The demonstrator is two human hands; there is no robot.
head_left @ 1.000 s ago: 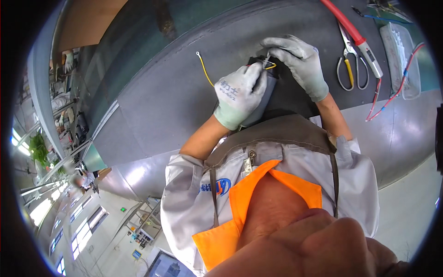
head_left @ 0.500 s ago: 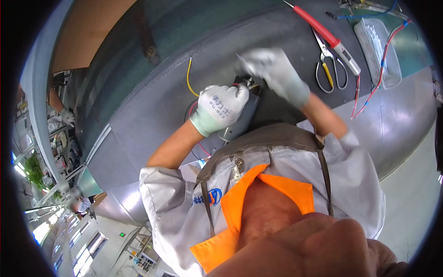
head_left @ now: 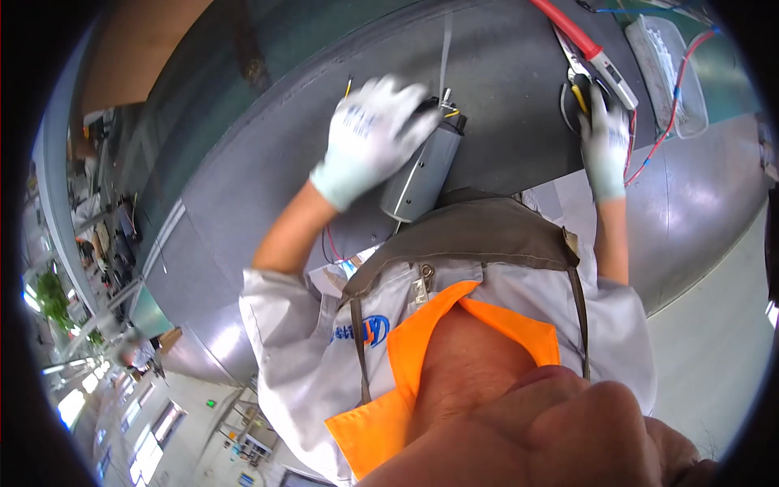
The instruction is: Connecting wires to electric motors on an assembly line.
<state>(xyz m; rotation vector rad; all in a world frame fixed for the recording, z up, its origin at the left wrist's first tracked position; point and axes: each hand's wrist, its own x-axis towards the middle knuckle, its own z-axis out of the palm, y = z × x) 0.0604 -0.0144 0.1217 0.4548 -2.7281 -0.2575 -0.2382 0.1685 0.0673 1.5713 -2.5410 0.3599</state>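
A grey cylinder like a small motor casing (head_left: pixel 421 180) lies tilted near the bench's front edge, its black end away from me. Over that end is my left hand (head_left: pixel 369 134) in a white glove, slightly blurred, fingers apart and thumb beside the casing. From there a pale thin strip, like a cable tie (head_left: pixel 446 53), runs away across the bench. Further right, my right hand (head_left: pixel 605 142), also gloved, has its fingers stretched over the handles of the scissors (head_left: pixel 574 69), which have one yellow grip. The fingers hide part of the handles.
A red pen-shaped electric tool (head_left: pixel 576 32) lies beside the scissors with its red and blue cord (head_left: pixel 677 93). Right of it is a clear plastic box (head_left: pixel 690 105) of white strips. Thin wires (head_left: pixel 331 243) lie left of the casing. Shelving and people are far left.
My right hand has gone from the casing's end to the scissors on the right. My left hand has loosened from its closed grip and spread its fingers. The pale strip now shows clearly.
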